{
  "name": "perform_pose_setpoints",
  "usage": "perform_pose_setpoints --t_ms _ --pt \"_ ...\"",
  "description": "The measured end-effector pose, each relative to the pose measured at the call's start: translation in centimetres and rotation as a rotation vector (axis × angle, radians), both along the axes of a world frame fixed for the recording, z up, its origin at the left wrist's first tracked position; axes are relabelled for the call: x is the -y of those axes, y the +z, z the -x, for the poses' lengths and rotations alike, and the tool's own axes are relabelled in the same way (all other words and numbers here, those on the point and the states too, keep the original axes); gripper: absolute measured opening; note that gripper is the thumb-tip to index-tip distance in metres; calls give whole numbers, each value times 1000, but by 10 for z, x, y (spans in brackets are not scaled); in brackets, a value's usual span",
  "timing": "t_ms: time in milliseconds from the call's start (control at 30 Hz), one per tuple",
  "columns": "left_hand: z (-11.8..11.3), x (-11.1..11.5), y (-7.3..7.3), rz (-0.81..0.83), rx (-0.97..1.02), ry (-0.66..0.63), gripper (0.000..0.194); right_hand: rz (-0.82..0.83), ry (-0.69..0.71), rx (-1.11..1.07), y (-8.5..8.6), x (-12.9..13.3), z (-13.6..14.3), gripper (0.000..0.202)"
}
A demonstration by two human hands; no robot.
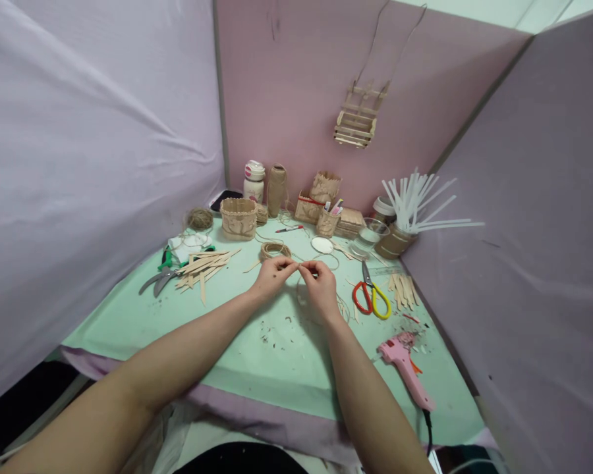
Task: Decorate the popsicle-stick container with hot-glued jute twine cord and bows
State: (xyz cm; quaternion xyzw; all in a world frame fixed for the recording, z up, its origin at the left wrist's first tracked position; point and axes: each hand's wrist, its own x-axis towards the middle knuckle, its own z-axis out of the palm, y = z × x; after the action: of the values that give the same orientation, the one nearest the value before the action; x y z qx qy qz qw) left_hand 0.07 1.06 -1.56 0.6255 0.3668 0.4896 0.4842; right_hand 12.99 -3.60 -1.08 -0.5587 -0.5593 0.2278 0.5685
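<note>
Over the middle of the green-covered table, my left hand and my right hand meet at their fingertips. Both are closed in a pinch on thin twine, whose loops hang beside and below my right hand. What lies right between the fingertips is too small to make out clearly. A coiled ring of brown cord rests just behind my left hand. To the right of my right hand are scissors with one red and one yellow handle.
Wooden strips and pruning shears lie left. A pink glue gun is at the front right. Behind stand a woven-look basket, a twine spool, a glass bowl and white glue sticks.
</note>
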Motion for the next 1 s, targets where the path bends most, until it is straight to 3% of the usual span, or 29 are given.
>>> perform_pose_setpoints --t_ms 133,200,433,567,767,1000 --pt "-5 1 -3 285 150 -122 29 2 -7 -56 -1 -1 -1 19" --pt "-7 2 -4 336 151 -164 31 38 -1 -122 -1 -1 -1 20" --pt "-2 0 0 -2 -178 -136 27 114 -8 -147 -3 -4 -2 19" --pt "-3 2 -1 -129 -296 -104 23 119 -74 -135 -11 -7 -2 18" --pt "-8 10 0 -91 -313 -169 24 116 -210 -145 -24 -13 -3 16" --pt "-7 10 1 -53 -242 -186 27 112 -232 -182 -22 -13 -1 16"
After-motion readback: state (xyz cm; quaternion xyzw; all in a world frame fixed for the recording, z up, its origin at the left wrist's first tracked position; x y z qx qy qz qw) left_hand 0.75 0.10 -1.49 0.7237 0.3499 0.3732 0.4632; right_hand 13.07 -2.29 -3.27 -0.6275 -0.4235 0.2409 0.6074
